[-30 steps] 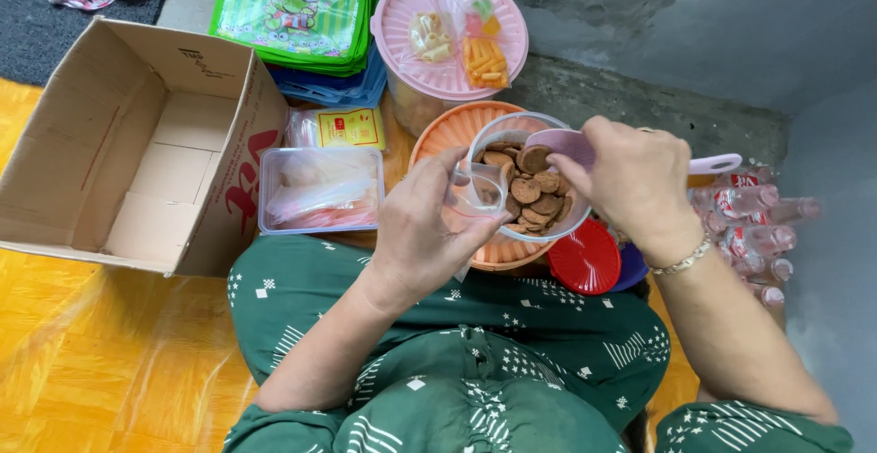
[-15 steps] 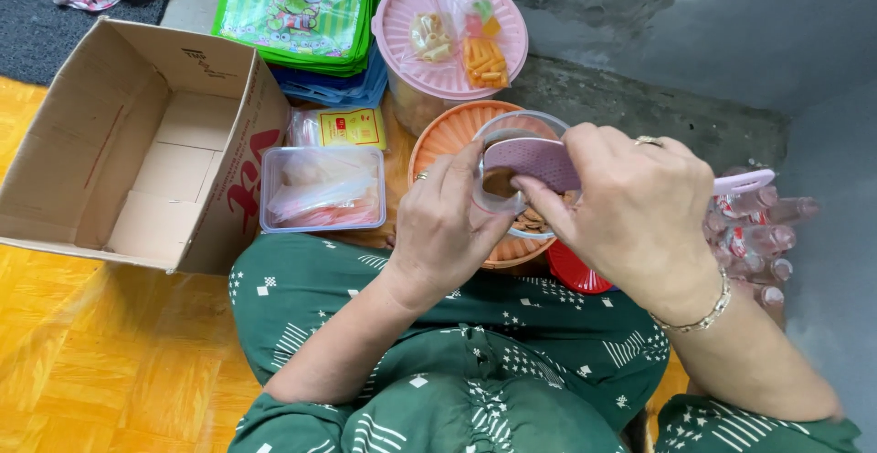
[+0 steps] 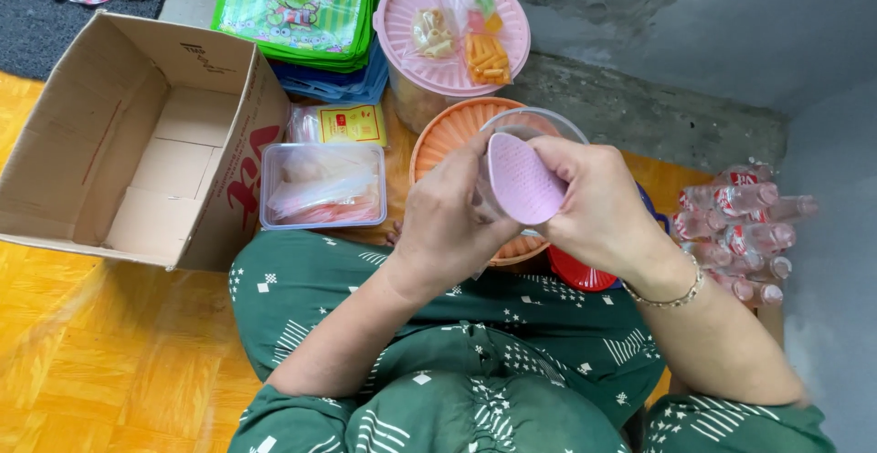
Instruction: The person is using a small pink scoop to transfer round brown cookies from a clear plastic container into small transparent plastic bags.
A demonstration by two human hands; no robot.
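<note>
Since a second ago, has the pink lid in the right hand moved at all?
Yes. The pink lid, held by the right hand, has swung from beyond the clear jar toward the person, now over the near part of the orange lid.

Both forearms rise from the lap and meet just above the middle of the view. The left hand (image 3: 448,220) comes in from about seven o'clock, its bare forearm angled towards one o'clock, fingers curled and closed with the thumb lying along the top. The right hand (image 3: 598,206) comes in from about four o'clock, forearm angled towards ten o'clock, fingers wrapped in a closed grip. The two hands sit close together, knuckles facing up.
</note>
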